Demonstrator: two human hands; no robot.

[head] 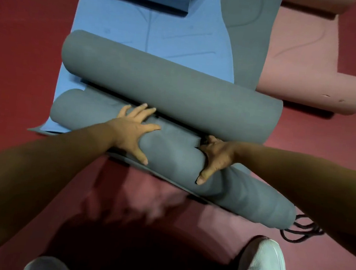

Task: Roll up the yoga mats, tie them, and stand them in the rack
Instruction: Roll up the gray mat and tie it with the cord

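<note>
Both hands lie on the near roll (174, 163), a grey mat wound into a cylinder just ahead of me, over the near end of the flat blue mat (153, 29) on the floor (16, 52). Its long axis crosses my body on a slant, from far-left to near-right. My left hand (132, 130) presses flat with fingers spread, a little left of mid-length, fingertips reaching the seam where the far roll (169, 87) lies against it. My right hand (216, 155) grips just right of mid-length, thumb down the near flank and fingers hooked over the crest into that seam, where they are hidden. The hands are apart, with the roll's middle between them. The roll's right end runs well past my right hand, and the black cord (303, 231) lies at that end, so I judge the right hand the nearer one for tying.
</note>
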